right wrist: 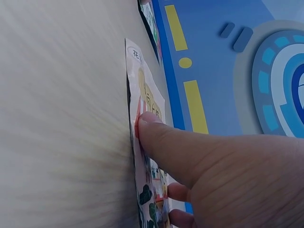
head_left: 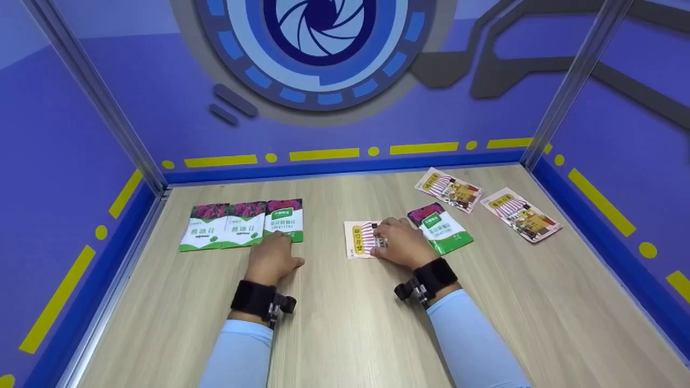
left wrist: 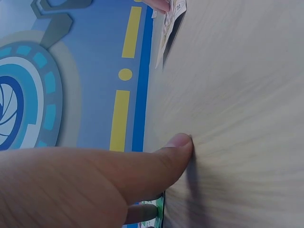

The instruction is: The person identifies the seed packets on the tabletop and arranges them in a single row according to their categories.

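Blue-violet panels (head_left: 135,91) wall in a pale wood-grain table (head_left: 334,334); I monitor remotely. Right hand (head_left: 407,245): grip narrowed on a pink packet (head_left: 356,237) lying mid-table. I read the thumb near its near edge and the fingers toward its far edge, probably because so thin and flat a thing offers little else to hold. Left hand (head_left: 272,256): grip loose, wrapped round nothing; fingers rest on the end packet (head_left: 285,218) of a row, thumb out to the side. Judged effect: light pressure checks sliding. Its two neighbours (head_left: 242,229) sit close alongside, leftward; I cannot tell whether edges overlap or merely touch. Rightward, a green-and-white packet (head_left: 447,234) lies at an angle just beside the right hand; two further pink packets (head_left: 520,215) lie askew toward the back, unaligned.
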A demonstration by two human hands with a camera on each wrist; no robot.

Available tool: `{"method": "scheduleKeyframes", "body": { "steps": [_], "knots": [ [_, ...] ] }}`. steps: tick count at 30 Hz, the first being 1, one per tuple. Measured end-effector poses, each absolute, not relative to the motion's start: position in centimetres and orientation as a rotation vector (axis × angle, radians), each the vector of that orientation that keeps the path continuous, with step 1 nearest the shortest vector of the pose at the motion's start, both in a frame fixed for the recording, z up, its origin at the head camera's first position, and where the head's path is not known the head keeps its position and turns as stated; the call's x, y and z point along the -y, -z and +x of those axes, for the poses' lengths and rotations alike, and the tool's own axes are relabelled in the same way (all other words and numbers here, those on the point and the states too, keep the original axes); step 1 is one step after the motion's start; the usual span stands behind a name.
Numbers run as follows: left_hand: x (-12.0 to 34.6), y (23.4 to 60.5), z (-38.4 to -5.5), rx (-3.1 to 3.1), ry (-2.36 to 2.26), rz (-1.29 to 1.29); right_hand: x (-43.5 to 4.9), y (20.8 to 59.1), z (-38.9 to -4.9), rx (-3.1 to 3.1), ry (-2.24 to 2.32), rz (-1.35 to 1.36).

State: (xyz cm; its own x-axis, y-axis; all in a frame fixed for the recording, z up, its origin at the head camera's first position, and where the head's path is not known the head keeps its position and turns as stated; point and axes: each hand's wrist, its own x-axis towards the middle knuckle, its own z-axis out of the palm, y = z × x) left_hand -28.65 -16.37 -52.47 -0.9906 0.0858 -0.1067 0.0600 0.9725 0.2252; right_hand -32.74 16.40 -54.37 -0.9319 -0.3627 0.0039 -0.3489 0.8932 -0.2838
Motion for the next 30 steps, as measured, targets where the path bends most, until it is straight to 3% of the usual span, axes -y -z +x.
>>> {"method": "scheduleKeyframes", "body": {
  "steps": [21,30],
  "knots": [
    [16.5,52.6,-28.7,-3.014,-0.345,0.138,-16.9,52.8,-32.8,-3.041,0.618,-0.586],
    [16.0,52.4,-28.6,-3.026,-0.373,0.169,-22.0,50.4,-32.5,-3.004,0.561,-0.234]
  ]
}}
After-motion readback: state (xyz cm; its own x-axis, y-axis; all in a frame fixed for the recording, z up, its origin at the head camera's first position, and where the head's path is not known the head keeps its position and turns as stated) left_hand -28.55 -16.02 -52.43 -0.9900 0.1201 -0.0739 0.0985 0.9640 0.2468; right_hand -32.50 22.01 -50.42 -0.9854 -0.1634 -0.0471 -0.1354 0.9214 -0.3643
